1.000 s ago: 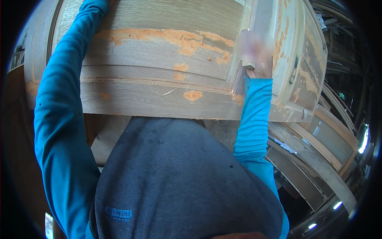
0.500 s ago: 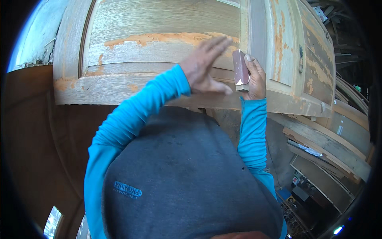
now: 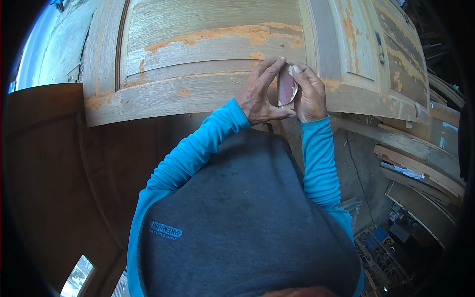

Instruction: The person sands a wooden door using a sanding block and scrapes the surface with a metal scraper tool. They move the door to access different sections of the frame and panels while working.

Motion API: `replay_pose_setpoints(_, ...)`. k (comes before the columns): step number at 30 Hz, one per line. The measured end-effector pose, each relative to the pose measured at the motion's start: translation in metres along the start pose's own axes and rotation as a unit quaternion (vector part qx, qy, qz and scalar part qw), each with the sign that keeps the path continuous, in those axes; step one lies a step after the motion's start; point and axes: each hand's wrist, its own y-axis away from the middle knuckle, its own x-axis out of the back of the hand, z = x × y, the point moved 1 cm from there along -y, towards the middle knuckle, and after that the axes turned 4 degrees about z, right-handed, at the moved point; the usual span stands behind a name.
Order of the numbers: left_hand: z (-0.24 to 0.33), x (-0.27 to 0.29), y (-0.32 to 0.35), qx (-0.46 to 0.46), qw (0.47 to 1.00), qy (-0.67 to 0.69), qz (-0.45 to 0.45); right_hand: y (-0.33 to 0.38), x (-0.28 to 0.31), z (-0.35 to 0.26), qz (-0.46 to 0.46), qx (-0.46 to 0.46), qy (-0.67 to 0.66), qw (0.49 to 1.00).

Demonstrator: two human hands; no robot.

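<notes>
Over the near edge of a panelled wooden door (image 3: 208,57), my right hand (image 3: 312,96) holds a sanding block (image 3: 286,89) wrapped in reddish-brown sandpaper. Its thumb presses on the block's right side, where a pale torn paper edge shows. My left hand (image 3: 255,94) is curved round the block from the left. The left fingertips meet its far end, and the left thumb lies by its near end, where a bit of bare wood shows. Orange filler (image 3: 222,33) streaks the door's panel beyond my hands.
A dark brown panel (image 3: 44,163) stands at the left. To the right, more filler-patched panelling (image 3: 391,49) continues, with stacked boards (image 3: 410,168) below it. A wire rack (image 3: 381,257) and a dark cable (image 3: 361,180) are at the lower right.
My left hand has moved right and nearer, from apart in the air to the sanding block. The block has turned slightly and shifted left in my right hand. The view has shifted a little.
</notes>
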Motion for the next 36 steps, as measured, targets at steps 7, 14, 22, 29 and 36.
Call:
replay_pose_setpoints(7,0.001,-0.007,0.026,-0.002,0.997,-0.054,0.053,0.025,-0.005,0.007,-0.033,-0.035,0.017,0.999)
replay_pose_setpoints(14,0.03,-0.001,0.037,0.026,0.995,0.076,0.052,0.039,-0.001,0.003,-0.045,-0.036,-0.019,0.998)
replay_pose_setpoints(22,0.036,0.012,0.043,0.249,0.934,0.247,0.072,0.06,0.001,0.012,-0.069,0.048,0.057,0.995)
replay_pose_setpoints(29,0.052,0.031,0.047,0.151,0.98,0.075,0.105,0.071,-0.005,-0.007,0.014,0.147,0.226,0.963)
replay_pose_setpoints(36,0.056,0.019,0.063,-0.129,0.984,-0.062,0.109,0.088,0.001,0.006,-0.006,-0.08,0.001,0.997)
